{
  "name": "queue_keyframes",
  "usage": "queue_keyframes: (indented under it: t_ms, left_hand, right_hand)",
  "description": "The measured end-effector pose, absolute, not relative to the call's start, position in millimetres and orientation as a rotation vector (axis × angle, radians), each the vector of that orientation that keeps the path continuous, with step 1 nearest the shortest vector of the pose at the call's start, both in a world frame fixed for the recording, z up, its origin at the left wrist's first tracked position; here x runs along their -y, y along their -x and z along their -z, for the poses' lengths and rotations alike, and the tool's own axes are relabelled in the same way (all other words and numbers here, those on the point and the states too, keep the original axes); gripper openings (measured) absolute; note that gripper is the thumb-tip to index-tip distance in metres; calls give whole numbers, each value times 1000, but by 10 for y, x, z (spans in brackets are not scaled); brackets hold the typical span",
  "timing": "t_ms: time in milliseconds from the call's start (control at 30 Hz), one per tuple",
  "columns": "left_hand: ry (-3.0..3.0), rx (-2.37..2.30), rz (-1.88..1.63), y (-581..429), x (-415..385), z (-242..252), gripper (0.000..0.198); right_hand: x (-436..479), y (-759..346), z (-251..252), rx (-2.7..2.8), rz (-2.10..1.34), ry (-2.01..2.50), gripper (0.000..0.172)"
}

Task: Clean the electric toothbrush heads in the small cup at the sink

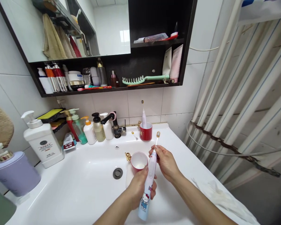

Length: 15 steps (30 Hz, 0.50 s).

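Observation:
Over the white sink, my left hand (pixel 141 187) is wrapped round the light blue and pink handle of an electric toothbrush (pixel 150 175), which has a cartoon cat near its lower end. My right hand (pixel 164 161) pinches the white brush head (pixel 157 140) where it meets the top of the handle. The bristles point up and away from me. Just left of the handle is a red cup (pixel 139 161) with a white inside and a gold figure on its side. Another red cup (pixel 145 131) stands on the sink's back ledge, holding a light purple item with a thin tip.
A black faucet (pixel 115 126) rises behind the basin, beside several pump bottles (pixel 90 131). A small loose brush head (pixel 134 135) lies on the ledge. Large pump bottles (pixel 43 140) line the left side. Above hangs a dark shelf (pixel 135 70); white pipes (pixel 224 103) run along the right.

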<state>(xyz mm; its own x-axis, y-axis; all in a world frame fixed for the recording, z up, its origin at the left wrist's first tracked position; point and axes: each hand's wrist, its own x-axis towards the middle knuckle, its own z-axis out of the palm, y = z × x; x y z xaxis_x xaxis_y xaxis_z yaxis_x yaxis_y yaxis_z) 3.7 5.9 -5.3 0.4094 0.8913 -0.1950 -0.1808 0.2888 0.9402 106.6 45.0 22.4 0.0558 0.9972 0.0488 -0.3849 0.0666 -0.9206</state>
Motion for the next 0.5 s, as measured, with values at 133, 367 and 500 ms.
queue_keyframes:
  t_ms: [133,367,500]
  left_hand:
    - [-1116,-924,-925,-23,-44,39,45]
    - [-1055,-883,-846,-26,-38,43,49]
    - [-1152,-954,-915,-35,-38,62,46]
  right_hand:
    - [-446,-1047,-225,899,-1290,882,18]
    - [-424,-1030,-232,866,-1325,853,19]
    - [-427,-1028,-225,850,-1321,864,20]
